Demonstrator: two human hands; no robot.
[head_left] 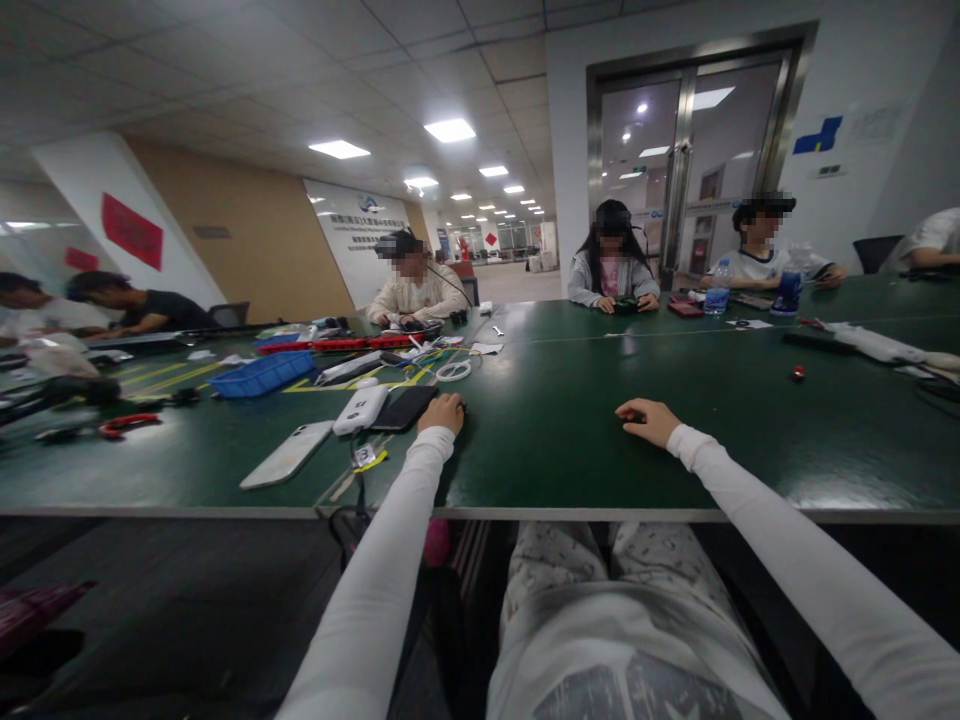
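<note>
My left hand point(442, 412) rests on the green table with its fingers curled. A small dark thing shows at its fingertips, too small to name. Beside it on the left lies a flat black item point(405, 409), partly behind the hand, then a white device point(361, 409) and a white phone point(288, 455). My right hand point(651, 422) is on the table further right, fingers bent inward around a small dark thing that I cannot make out.
A blue basket point(262, 375), a coiled white cable point(453, 371) and several tools lie left. A small red thing point(797, 373), water bottles point(718, 288) and a white tool point(874, 343) are right. Other people sit around the table point(540, 470).
</note>
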